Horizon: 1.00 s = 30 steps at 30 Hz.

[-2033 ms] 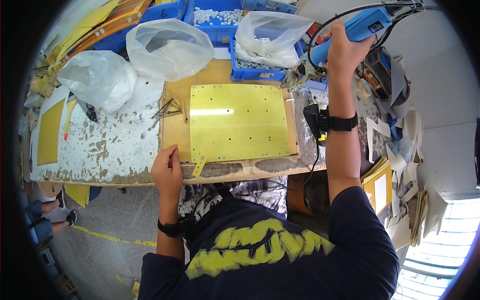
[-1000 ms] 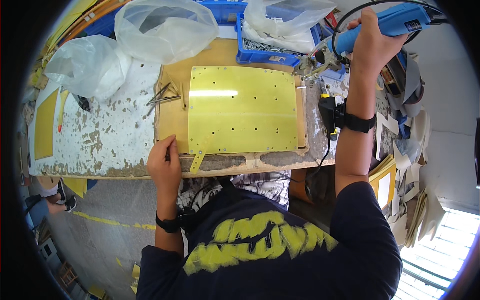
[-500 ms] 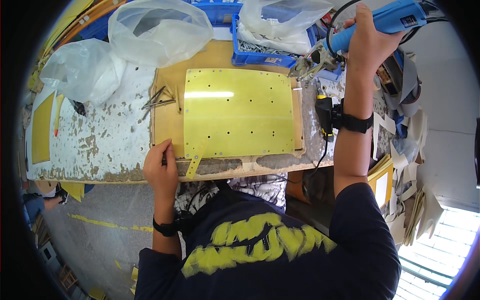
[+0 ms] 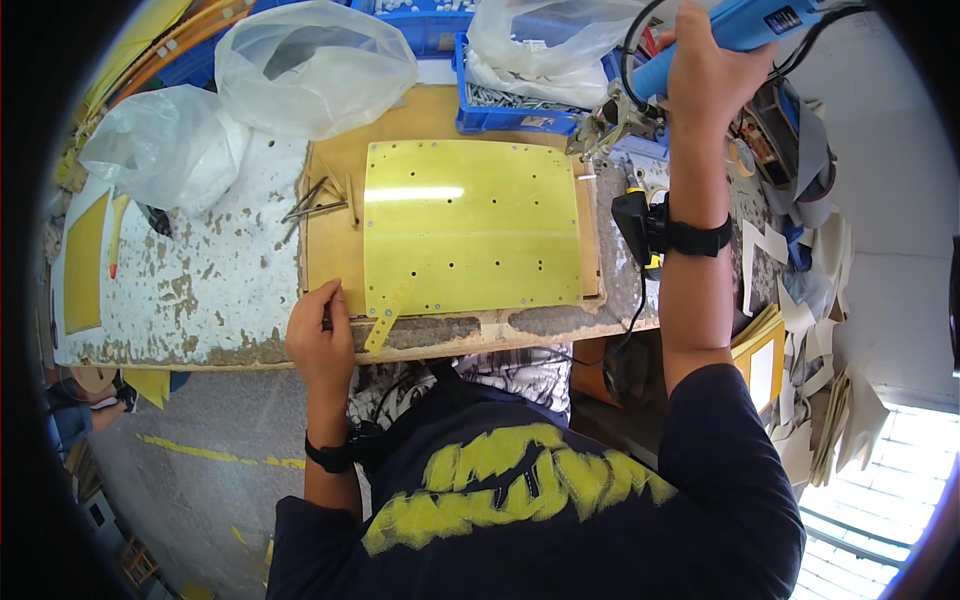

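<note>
A yellow sheet (image 4: 470, 225) with several small holes lies flat on a brown board at the bench's front. Round fastener heads dot its edges. At upper right my right hand (image 4: 708, 85) is wrapped round a blue rivet gun (image 4: 735, 30). Its metal head (image 4: 617, 122) reaches toward the sheet's far right corner, a thin pale pin showing near it. My left hand (image 4: 322, 325) rests at the bench's front edge, left of the sheet, fingers pinched together; whatever they hold is hidden. A narrow yellow strip with holes (image 4: 383, 325) overhangs the sheet's near left corner.
Behind the sheet stands a blue bin (image 4: 510, 118) of metal rivets, partly under a clear plastic bag (image 4: 545, 60). Two more bags (image 4: 315, 75) lie at the far left. Thin dark rods (image 4: 318, 208) lie beside the sheet. A black cord (image 4: 637, 300) hangs near my right wrist.
My right hand and the rivet gun have shifted a little left and up in the picture. My left hand has stayed pinched at the bench edge.
</note>
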Tool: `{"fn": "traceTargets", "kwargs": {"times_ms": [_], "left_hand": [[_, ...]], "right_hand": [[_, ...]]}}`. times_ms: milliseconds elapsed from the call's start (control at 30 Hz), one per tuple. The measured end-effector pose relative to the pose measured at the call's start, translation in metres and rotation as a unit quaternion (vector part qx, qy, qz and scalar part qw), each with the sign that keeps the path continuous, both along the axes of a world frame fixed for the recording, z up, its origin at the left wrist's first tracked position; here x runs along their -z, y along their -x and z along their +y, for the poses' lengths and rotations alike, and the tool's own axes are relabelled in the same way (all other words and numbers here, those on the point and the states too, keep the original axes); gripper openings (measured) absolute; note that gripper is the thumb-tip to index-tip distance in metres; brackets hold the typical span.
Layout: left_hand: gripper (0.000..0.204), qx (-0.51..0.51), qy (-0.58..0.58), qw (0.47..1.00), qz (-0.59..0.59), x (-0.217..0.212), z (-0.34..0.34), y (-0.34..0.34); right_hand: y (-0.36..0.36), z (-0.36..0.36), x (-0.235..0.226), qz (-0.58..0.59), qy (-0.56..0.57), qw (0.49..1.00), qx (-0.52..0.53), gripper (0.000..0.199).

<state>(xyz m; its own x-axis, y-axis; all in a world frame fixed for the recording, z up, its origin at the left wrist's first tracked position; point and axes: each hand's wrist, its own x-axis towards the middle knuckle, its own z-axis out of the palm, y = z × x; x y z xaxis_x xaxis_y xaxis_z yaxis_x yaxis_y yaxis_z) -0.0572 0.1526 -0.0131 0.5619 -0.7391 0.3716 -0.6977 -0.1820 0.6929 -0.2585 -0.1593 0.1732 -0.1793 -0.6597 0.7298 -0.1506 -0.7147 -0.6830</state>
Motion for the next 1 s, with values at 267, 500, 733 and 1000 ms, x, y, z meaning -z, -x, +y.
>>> {"fn": "traceTargets", "kwargs": {"times_ms": [267, 500, 733, 1000], "left_hand": [[0.011, -0.007, -0.002, 1.0, -0.007, 0.003, 0.002, 0.0], [0.014, -0.004, 0.032, 0.997, 0.063, 0.013, 0.009, 0.001], [0.022, 0.026, 0.109, 0.947, 0.302, 0.005, 0.016, 0.001], [0.028, 0.143, -0.087, 0.94, 0.297, -0.023, 0.013, 0.03]], "right_hand": [[0.031, -0.012, -0.006, -0.015, 0.02, 0.994, -0.108, 0.041], [0.106, 0.03, -0.085, -0.05, -0.021, 0.981, -0.185, 0.033], [0.131, 0.083, -0.04, -0.042, -0.042, 0.995, -0.085, 0.052], [0.182, 0.11, -0.027, -0.058, -0.05, 0.993, -0.094, 0.052]]}}
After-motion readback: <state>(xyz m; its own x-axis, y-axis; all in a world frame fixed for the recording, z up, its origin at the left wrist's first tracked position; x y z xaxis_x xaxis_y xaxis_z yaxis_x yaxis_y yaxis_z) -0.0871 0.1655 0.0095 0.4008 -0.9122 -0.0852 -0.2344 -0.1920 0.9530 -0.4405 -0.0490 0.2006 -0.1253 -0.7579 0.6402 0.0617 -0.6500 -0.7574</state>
